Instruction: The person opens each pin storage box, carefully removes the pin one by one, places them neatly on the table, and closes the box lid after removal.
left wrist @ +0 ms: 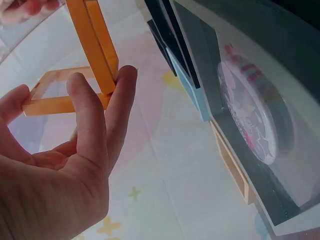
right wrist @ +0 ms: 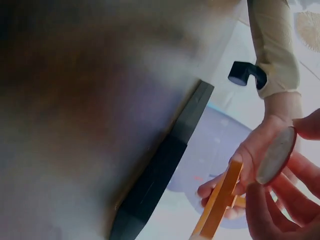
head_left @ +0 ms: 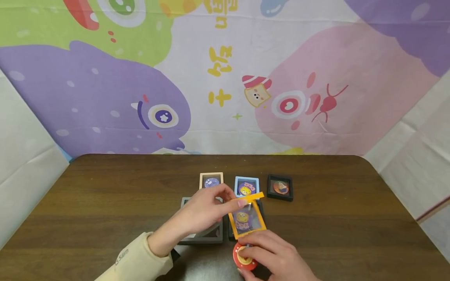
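Observation:
An orange display frame (head_left: 261,217) with clear film panes stands unfolded on its hinge, its two halves at an angle in the left wrist view. My left hand (head_left: 200,212) holds it, thumb and fingers on the orange rims (left wrist: 94,47). Just in front of the frame, my right hand (head_left: 279,255) pinches a round red badge (head_left: 245,264) with a yellow picture. From the right wrist view, the badge's pale back (right wrist: 276,157) shows between thumb and fingers. The badge and the frame appear close together; whether they touch is hard to tell.
A large grey frame (head_left: 220,234) holds a round badge (left wrist: 245,112). Beneath the orange frame is a dark frame (head_left: 230,234). Behind are a beige frame (head_left: 211,174), a light blue frame (head_left: 236,187) and a black frame (head_left: 289,197), each with a badge, on the wooden table (head_left: 105,195).

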A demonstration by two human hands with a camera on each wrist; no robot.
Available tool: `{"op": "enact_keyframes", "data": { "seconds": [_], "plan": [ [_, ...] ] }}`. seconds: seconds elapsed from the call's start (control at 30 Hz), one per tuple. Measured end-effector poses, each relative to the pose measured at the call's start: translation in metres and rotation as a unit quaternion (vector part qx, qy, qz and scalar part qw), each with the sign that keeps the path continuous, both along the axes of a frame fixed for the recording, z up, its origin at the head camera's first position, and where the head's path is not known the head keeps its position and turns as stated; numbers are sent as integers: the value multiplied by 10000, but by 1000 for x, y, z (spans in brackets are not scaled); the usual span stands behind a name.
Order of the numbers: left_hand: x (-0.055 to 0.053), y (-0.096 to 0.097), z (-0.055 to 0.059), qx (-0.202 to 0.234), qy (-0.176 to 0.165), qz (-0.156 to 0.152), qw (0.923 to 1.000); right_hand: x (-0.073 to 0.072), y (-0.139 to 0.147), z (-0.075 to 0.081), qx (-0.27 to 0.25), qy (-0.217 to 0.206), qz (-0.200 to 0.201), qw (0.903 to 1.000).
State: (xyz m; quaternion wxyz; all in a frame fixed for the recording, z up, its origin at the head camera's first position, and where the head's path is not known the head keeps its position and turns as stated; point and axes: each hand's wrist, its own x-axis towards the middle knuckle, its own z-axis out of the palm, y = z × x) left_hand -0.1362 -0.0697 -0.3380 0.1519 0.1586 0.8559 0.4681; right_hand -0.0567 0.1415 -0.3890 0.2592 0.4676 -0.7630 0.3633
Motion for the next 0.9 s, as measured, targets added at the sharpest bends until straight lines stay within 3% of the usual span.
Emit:
{"op": "enact_keyframes", "data": {
  "seconds": [0.13,0.33,0.5,0.73,0.83,0.9],
  "plan": [
    [0,0,-1,-10,12,22,10000,3,4,-5,693,-456,102,9965],
    [1,0,-2,-72,84,28,9999,4,8,-9,1539,-1112,229,9815],
    [1,1,-1,-296,197,23,9994,2,8,-11,2185,-1754,339,9593],
    [3,2,0,-476,381,-77,9981,-14,23,-82,2665,-2372,402,9333],
    [4,3,0,-492,424,-133,9978,-16,25,-86,2868,-2461,525,9244],
    [4,3,0,-505,432,-159,9977,-16,24,-86,2888,-2436,579,9241]
  ]
}}
